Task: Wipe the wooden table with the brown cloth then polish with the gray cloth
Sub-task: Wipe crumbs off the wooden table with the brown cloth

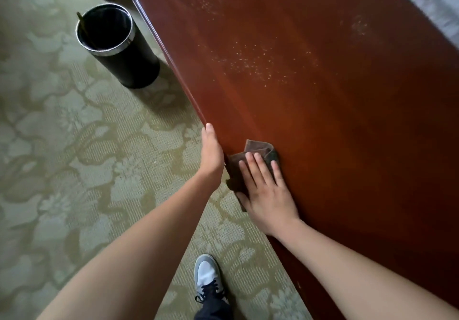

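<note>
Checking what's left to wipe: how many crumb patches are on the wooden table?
3. A far patch near the left edge of the wooden table, a larger patch mid-table beyond the brown cloth, a small patch toward the right side. Finer dust may not show.

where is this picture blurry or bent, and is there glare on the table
Head view: the wide-angle lens slightly bows the edge of the reddish-brown wooden table; soft sheen, no hard glare, around the pale crumbs; the far top corners smear; the right hand on the folded brown cloth is fairly sharp.
</note>
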`<state>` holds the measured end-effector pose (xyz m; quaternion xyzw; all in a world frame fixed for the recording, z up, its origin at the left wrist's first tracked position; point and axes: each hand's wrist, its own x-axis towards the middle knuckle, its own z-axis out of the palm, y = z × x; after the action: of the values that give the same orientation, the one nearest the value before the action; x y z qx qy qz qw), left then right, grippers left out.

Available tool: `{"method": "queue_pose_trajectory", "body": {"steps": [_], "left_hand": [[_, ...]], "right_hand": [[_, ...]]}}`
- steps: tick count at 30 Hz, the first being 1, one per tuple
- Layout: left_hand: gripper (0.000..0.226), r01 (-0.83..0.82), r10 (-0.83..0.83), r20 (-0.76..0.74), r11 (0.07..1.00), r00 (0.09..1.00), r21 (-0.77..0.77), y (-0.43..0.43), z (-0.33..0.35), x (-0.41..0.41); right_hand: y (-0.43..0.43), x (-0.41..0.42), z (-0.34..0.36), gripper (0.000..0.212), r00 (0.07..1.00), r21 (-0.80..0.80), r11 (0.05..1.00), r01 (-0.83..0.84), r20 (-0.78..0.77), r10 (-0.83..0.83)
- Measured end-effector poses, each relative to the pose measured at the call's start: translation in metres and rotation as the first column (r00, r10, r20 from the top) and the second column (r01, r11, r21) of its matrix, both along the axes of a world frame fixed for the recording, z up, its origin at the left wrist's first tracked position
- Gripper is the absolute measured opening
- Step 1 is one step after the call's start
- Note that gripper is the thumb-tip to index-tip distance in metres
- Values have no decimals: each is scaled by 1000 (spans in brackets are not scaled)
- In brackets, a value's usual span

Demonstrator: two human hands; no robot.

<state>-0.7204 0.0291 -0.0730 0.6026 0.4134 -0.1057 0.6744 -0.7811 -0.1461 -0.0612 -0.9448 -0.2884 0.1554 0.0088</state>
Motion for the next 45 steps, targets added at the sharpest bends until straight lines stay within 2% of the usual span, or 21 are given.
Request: {"method": "queue_pose_trajectory", "body": {"steps": [1, 4, 5, 11, 15, 16, 19, 20, 22, 23, 26, 28, 32, 36, 40, 45], "left_hand": [[111, -24, 24, -6, 999, 1000, -23, 6, 7, 6], [70, -71, 72, 10, 993, 997, -97, 16, 32, 21], [65, -62, 63, 5, 990, 998, -123, 20, 32, 24], [66, -160, 161, 3, 979, 987, -128, 35, 31, 32], [47, -248, 251, 19, 964, 968, -98, 42, 29, 46], [54, -254, 257, 32, 964, 966, -77, 48, 27, 51], [98, -213, 212, 54, 976, 976, 31, 47, 26, 67], [96, -215, 213, 39, 974, 976, 73, 44, 27, 74], [72, -258, 255, 40, 953, 966, 156, 36, 32, 87], [67, -272, 267, 52, 942, 962, 196, 33, 34, 93], [69, -287, 295, 7, 924, 956, 252, 24, 42, 108], [69, -308, 318, -20, 929, 948, 206, 27, 38, 109], [78, -307, 308, -8, 948, 951, -79, 43, 39, 102], [68, -318, 315, -45, 945, 948, -79, 56, 37, 102], [68, -309, 305, -56, 948, 951, -71, 82, 32, 113], [71, -252, 252, -11, 967, 968, -32, 93, 29, 132]], "right_hand": [[12, 9, 0, 76, 1000, 2, 1000, -7, 0, 7], [41, 44, 0, 73, 1000, 24, 999, -22, -3, 22], [49, 57, 0, 73, 1000, 27, 999, -30, -8, 30], [113, 131, 1, 72, 999, 4, 999, -38, 12, 38], [153, 178, 0, 72, 999, 31, 999, -40, 11, 39], [154, 183, 0, 72, 998, 20, 998, -58, 16, 58], [122, 162, 3, 73, 985, 4, 985, -170, -3, 170], [99, 144, 3, 74, 977, 21, 977, -213, -13, 214], [46, 111, 3, 74, 962, 82, 959, -271, -15, 273], [20, 99, 3, 73, 954, 103, 949, -297, -6, 299], [-32, 89, 0, 70, 915, 81, 912, -402, 26, 402], [-41, 90, 1, 71, 898, 66, 896, -440, 9, 440], [-23, 96, 3, 71, 896, 75, 893, -443, -4, 444], [32, 125, 3, 70, 908, 110, 903, -415, -18, 419], [90, 158, 0, 70, 919, 120, 914, -389, -22, 394], [108, 207, -3, 70, 922, 90, 918, -386, -8, 388]]}}
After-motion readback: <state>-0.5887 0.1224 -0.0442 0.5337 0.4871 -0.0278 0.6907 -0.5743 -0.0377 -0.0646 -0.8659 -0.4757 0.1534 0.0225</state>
